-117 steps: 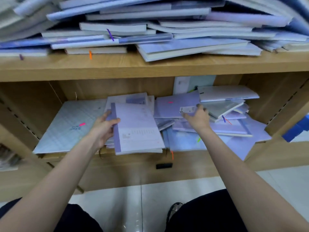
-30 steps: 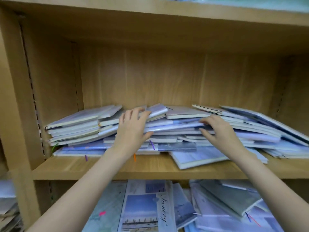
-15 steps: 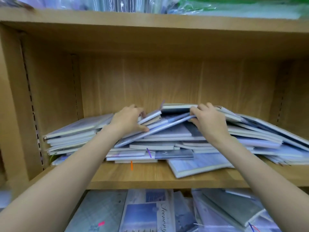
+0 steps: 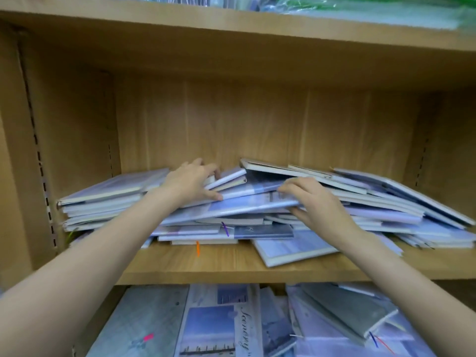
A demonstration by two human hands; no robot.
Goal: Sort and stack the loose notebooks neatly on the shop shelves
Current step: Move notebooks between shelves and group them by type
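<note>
A messy heap of pale blue and lilac notebooks point(image 4: 373, 210) lies across the middle wooden shelf point(image 4: 231, 266). My left hand point(image 4: 190, 182) presses on the top of the heap left of centre, fingers curled over a few tilted notebooks point(image 4: 229, 177). My right hand point(image 4: 311, 199) grips the right edge of a large blue plastic-wrapped notebook point(image 4: 242, 207) in the middle, thumb on top and fingers under it. That notebook tilts up to the right. A tidier stack point(image 4: 103, 199) sits at the shelf's left end.
The shelf below holds more scattered notebooks point(image 4: 219, 323) and a grey one point(image 4: 345, 313) lying askew. The shelf above point(image 4: 231, 27) carries plastic-wrapped goods. A side panel with peg holes point(image 4: 38, 163) closes the left. Much open height remains above the heap.
Since the oldest frame my view and both hands rose from the lower shelf to the middle one. In the last second my right hand slid lower and took the blue notebook's edge.
</note>
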